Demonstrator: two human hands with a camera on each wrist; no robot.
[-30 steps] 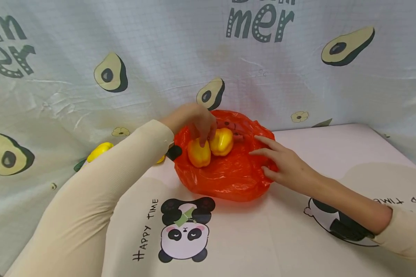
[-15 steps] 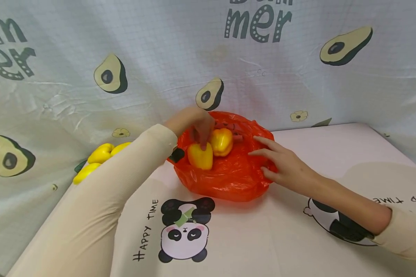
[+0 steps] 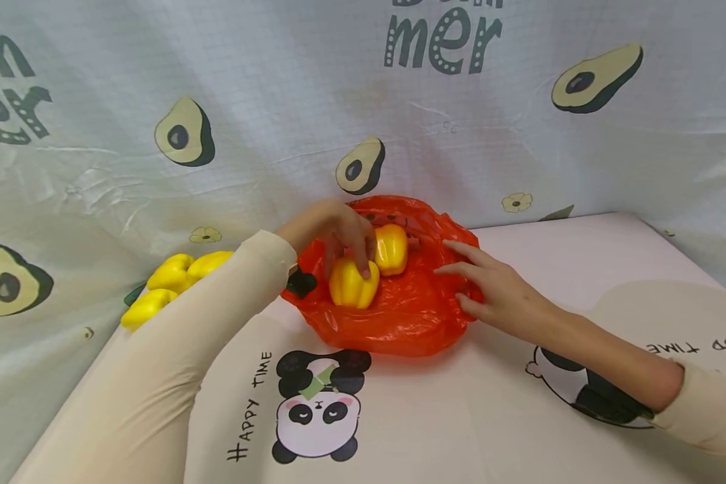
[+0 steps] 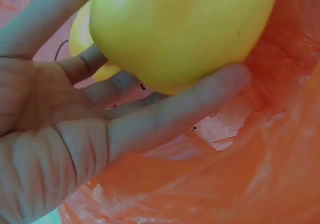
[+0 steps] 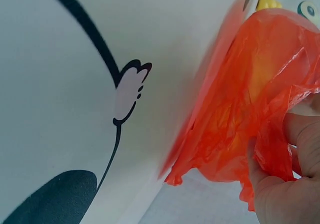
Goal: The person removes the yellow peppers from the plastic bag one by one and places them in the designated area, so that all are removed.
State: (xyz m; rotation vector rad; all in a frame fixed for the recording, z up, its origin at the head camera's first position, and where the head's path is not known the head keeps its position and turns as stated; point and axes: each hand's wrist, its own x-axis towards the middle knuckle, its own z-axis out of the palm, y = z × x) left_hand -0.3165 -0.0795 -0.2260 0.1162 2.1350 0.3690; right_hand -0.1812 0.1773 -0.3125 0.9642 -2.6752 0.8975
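Observation:
An orange-red plastic bag (image 3: pixel 399 329) lies wide open on the table against the back sheet. Inside it my left hand (image 3: pixel 347 235) grips a yellow bell pepper (image 3: pixel 353 289) from above. In the left wrist view, thumb and fingers (image 4: pixel 180 108) lie on either side of that yellow bell pepper (image 4: pixel 185 33). Another yellow bell pepper (image 3: pixel 392 252) sits just behind and to the right in the bag. At the bag's right rim, my right hand (image 3: pixel 496 286) holds the plastic; the right wrist view shows thin film bunched between its thumb and fingers.
Left of the bag, several more yellow bell peppers (image 3: pixel 171 272) lie together at the table's back left edge, partly behind the left sleeve (image 3: pixel 175 349). The table (image 3: pixel 423 417) has a panda-print cover. A white sheet (image 3: pixel 278 121) with avocado prints hangs behind.
My left hand and its bell pepper have shifted slightly right and toward the front of the bag. The left forearm has uncovered more peppers on the left. My right hand stays put.

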